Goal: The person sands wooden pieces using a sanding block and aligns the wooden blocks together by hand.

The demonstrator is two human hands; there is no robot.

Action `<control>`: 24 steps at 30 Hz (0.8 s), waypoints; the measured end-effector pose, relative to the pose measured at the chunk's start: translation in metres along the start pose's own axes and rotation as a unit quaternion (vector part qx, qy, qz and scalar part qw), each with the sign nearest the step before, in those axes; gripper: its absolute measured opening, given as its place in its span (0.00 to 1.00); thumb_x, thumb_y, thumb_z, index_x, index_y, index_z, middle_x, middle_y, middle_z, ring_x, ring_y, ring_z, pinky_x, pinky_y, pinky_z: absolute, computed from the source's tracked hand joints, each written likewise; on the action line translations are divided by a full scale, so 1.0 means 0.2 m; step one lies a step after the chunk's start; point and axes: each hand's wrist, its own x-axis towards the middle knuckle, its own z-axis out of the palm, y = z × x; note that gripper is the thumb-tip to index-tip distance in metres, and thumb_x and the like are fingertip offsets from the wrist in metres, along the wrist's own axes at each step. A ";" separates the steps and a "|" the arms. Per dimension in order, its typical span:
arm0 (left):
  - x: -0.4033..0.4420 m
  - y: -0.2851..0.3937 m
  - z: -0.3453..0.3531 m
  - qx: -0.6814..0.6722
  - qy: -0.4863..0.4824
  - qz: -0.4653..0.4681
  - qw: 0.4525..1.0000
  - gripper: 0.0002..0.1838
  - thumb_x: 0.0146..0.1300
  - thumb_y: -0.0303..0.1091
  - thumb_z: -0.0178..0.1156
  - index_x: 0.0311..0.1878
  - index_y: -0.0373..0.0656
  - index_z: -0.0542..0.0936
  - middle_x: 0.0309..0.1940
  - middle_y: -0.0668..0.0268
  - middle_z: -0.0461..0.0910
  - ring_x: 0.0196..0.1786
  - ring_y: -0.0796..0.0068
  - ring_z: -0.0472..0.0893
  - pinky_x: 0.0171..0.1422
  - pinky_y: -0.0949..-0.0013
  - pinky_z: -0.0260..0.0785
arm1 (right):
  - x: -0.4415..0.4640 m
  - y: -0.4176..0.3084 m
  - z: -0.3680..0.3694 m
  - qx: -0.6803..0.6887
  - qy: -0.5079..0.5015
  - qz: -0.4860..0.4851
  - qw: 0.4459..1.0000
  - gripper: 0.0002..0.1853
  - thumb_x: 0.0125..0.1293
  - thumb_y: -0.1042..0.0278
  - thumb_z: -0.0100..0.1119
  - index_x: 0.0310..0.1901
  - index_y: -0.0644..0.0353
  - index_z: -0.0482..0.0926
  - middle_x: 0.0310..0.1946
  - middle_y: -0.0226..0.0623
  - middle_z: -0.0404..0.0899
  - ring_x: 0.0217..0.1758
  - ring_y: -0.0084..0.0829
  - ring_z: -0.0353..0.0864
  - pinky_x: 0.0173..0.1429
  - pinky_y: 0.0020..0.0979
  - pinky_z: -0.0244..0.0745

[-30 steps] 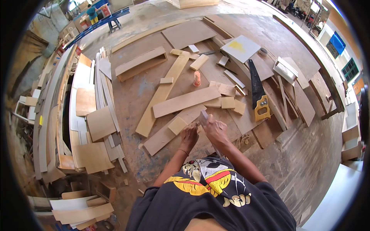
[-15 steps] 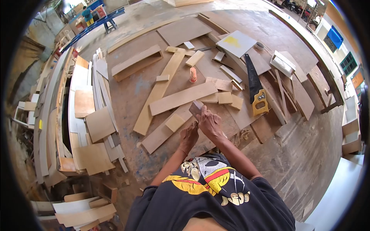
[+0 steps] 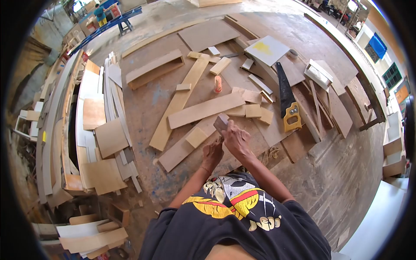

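My right hand (image 3: 236,138) is wrapped round a small dark block (image 3: 221,122), whose far end sticks out past the fingers. Close beside it on the left, my left hand (image 3: 212,152) has its fingers curled; whatever they pinch is too small to make out. Just beyond both hands lies a long board (image 3: 173,157) with a small square piece (image 3: 196,137) on top. Another board (image 3: 206,111) crosses behind it. An orange-and-white bottle (image 3: 217,84) stands farther back.
A yellow-handled saw (image 3: 292,117) lies at the right, near long planks. An open wooden box (image 3: 155,69) is at the back left. Stacked panels (image 3: 112,138) line the left side. Far off, a person (image 3: 100,15) stands by a blue bench (image 3: 108,27).
Compared with a second ago, the dark block has turned so its broad face shows, and my right hand has shifted slightly. The view has tilted a little. The distant person has moved an arm.
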 end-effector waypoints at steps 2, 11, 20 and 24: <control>0.00 0.00 0.00 -0.014 0.019 -0.013 1.000 0.11 0.49 0.23 0.53 0.38 0.43 0.74 0.23 0.57 0.78 0.27 0.56 0.80 0.28 0.60 0.71 | 0.01 0.00 0.06 -0.009 0.016 -0.023 1.000 0.19 0.60 0.60 0.55 0.46 0.67 0.67 0.31 0.52 0.79 0.31 0.50 0.80 0.35 0.43 0.73; 0.00 -0.03 0.02 0.003 0.009 0.012 1.000 0.10 0.51 0.24 0.52 0.38 0.45 0.75 0.22 0.55 0.79 0.26 0.57 0.80 0.27 0.58 0.70 | -0.11 0.06 0.01 -0.018 -0.026 0.007 0.999 0.17 0.60 0.61 0.55 0.42 0.66 0.67 0.32 0.53 0.78 0.30 0.50 0.80 0.33 0.44 0.74; 0.00 -0.03 0.05 -0.007 0.015 -0.022 1.000 0.07 0.52 0.26 0.54 0.36 0.45 0.75 0.22 0.57 0.79 0.27 0.58 0.81 0.27 0.60 0.70 | -0.08 0.05 -0.01 -0.001 -0.032 0.017 0.999 0.19 0.59 0.60 0.56 0.44 0.68 0.68 0.33 0.54 0.79 0.32 0.49 0.81 0.36 0.44 0.73; 0.01 -0.03 0.06 -0.036 0.045 -0.002 0.998 0.06 0.51 0.25 0.54 0.34 0.44 0.74 0.25 0.57 0.79 0.30 0.59 0.81 0.30 0.61 0.71 | -0.18 0.11 -0.12 0.002 -0.055 0.034 0.998 0.20 0.59 0.60 0.56 0.44 0.68 0.67 0.32 0.54 0.79 0.33 0.50 0.81 0.37 0.44 0.72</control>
